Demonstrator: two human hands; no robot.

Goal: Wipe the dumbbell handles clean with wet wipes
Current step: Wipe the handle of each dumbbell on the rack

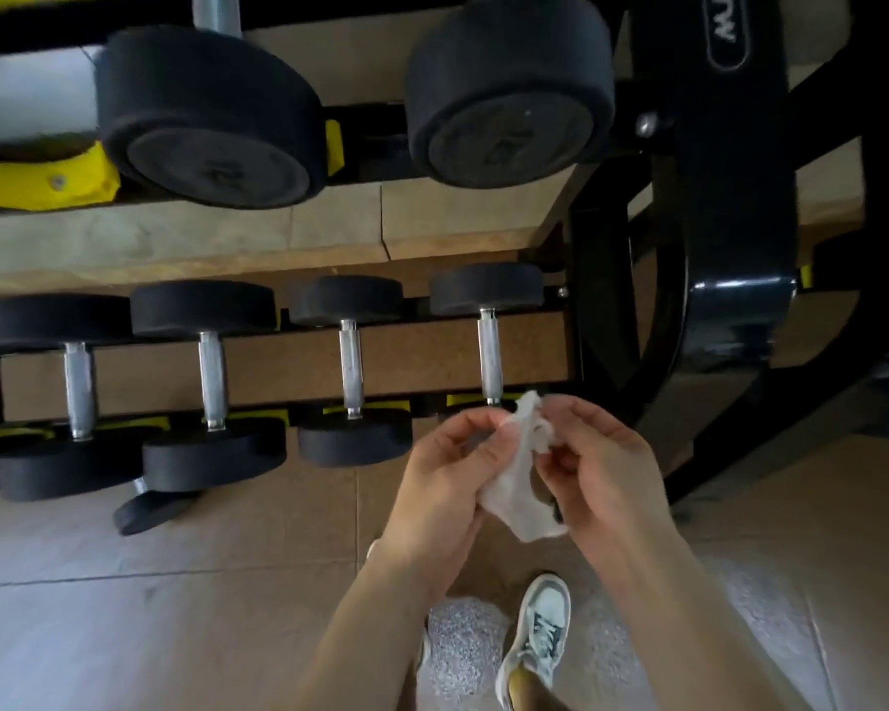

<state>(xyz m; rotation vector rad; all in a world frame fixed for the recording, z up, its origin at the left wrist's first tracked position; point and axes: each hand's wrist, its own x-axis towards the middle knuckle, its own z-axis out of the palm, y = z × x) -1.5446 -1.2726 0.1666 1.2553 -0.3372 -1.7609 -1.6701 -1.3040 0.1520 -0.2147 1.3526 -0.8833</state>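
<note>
1. Rack (735, 207): glossy black metal, one fat curved upright with an oval badge, yellow plastic cradles (37, 182) on the tiers. Top and right side run out of frame.
2. Big dumbbells (211, 125) on the rack's upper tier: two chunky round heads in matte black rubber. The numbers on the faces are too blurry to read, and the bars are mostly cut off up top.
3. Smaller dumbbells (211, 382) on the rack's lower tier: four in a row, flat black disc heads, knurled silver steel handles (351, 366). The rightmost one's near head is hidden behind the hands, and another at the far left is barely in shot.
4. Loose dumbbell (150, 510) on the beige tiles (124, 608) at the rack's foot, tilted, so tucked under the lower tier that only one head really shows.
5. Left hand (442, 495) and right hand (606, 469), just in front of the rack's lower tier at its right end: fingers curled on both, pinching the same wet wipe (519, 500) between thumb and fingertips.
6. Sneaker (540, 638): pale, laced, further out from the rack, heel end covered by the leg.
7. The wet wipe itself: thin white sheet, scrunched and wrinkly, hanging between the two hands just in front of the rack's rightmost lower handle. Can't tell if it touches.
</note>
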